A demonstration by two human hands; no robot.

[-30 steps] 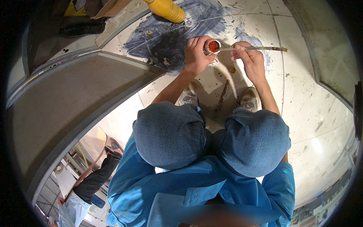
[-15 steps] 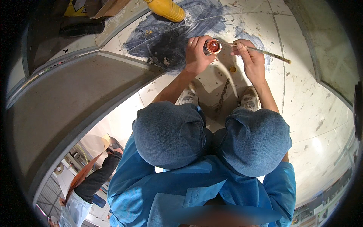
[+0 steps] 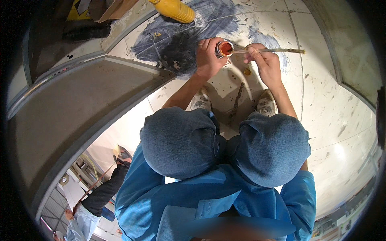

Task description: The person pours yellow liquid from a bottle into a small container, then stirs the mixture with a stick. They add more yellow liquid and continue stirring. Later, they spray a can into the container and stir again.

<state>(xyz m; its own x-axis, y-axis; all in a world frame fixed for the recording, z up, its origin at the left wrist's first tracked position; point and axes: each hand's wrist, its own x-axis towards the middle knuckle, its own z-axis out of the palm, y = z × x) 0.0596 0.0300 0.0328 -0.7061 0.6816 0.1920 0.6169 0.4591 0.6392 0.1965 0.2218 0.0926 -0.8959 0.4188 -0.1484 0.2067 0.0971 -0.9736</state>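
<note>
My left hand (image 3: 208, 58) grips a small jar of orange-red paint (image 3: 223, 48), held above the floor in front of my knees. A thin paintbrush (image 3: 277, 50) lies across my right hand (image 3: 266, 64), which pinches it near the middle. The brush's tip rests in the mouth of the jar. I am squatting, with both knees in blue trousers (image 3: 225, 146) filling the middle of the view and my light shoes (image 3: 265, 105) below my hands.
A dark blue-black painted patch (image 3: 181, 38) covers the white floor ahead. A yellow cylinder (image 3: 173, 9) lies beyond it. A grey curved ledge (image 3: 64, 108) runs along my left. Another person (image 3: 96, 195) stands lower left. An orange paint drop (image 3: 247, 72) marks the floor.
The brush has swung from pointing away to level, and its tip has gone into the jar. Both hands stay in nearly the same place.
</note>
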